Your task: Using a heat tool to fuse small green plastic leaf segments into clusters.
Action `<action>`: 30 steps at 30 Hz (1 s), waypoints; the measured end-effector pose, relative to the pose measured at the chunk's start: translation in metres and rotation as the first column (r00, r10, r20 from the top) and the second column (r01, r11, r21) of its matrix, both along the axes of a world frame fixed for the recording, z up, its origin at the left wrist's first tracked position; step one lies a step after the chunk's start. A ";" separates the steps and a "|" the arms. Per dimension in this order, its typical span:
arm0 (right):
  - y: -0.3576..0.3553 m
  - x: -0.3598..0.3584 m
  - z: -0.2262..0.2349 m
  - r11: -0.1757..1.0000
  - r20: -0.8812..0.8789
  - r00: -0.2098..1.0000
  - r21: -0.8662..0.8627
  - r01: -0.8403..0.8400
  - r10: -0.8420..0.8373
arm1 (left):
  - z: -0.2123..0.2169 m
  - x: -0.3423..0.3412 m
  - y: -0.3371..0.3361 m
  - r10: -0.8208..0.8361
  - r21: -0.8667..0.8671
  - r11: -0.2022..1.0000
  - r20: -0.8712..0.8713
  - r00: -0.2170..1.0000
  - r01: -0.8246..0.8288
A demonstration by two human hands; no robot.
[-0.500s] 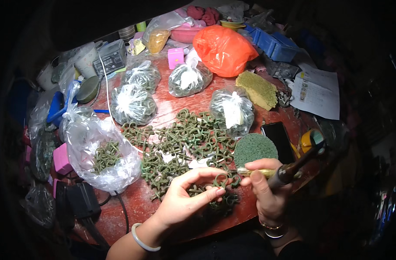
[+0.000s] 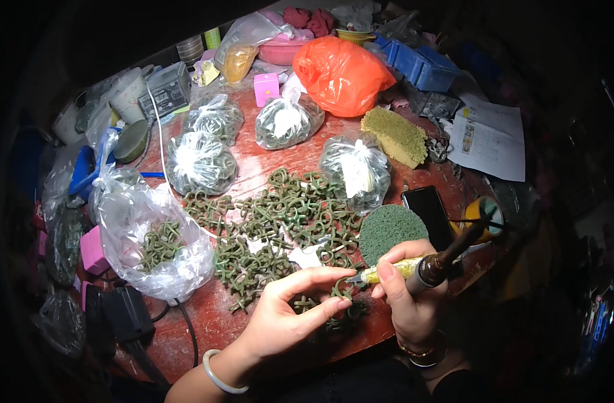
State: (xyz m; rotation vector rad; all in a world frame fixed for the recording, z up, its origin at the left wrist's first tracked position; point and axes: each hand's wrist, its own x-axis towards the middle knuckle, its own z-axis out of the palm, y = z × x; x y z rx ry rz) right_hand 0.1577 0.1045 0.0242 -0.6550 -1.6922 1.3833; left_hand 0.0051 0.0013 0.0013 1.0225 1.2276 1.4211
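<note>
My left hand (image 2: 287, 309) pinches a small dark green ring-shaped piece (image 2: 340, 290) between thumb and fingers. My right hand (image 2: 414, 305) grips a yellow-handled tool (image 2: 400, 270), whose slim dark tip meets or nearly meets the ring; exact contact is too small to tell. The same hand also holds a thick stick-like tool (image 2: 433, 270) with a grey collar and a brown shaft slanting up to the right. Beyond my left hand, many similar green ring pieces (image 2: 300, 208) lie heaped on the red table (image 2: 267, 164). More of them sit under my hands, partly hidden.
An open plastic bag (image 2: 193, 265) with green pieces lies left. Tied clear bags (image 2: 203, 164) stand behind the heap. A round green pad (image 2: 393, 232), a phone (image 2: 431, 211) and yellow tape (image 2: 485, 215) are at right. Farther back are a yellow sponge (image 2: 396, 138) and orange bag (image 2: 344, 74).
My right hand has turned the yellow-handled tool, so more of its handle and dark tip shows by the ring. The left hand keeps its pinch. The whole view has shifted slightly.
</note>
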 end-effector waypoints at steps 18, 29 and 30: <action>0.015 0.005 0.011 0.935 -0.144 0.962 -0.240 -0.263 0.234 | -0.003 -0.003 -0.002 -0.127 -0.080 0.987 0.155 0.980 0.140; 0.021 0.016 0.002 0.947 0.097 0.950 0.095 -0.305 0.297 | 0.004 -0.008 -0.002 -0.071 -0.143 0.981 0.358 0.931 0.130; 0.017 0.018 0.002 0.954 0.035 0.954 -0.052 -0.297 0.299 | 0.000 -0.008 -0.002 -0.077 -0.113 0.987 0.297 0.952 0.116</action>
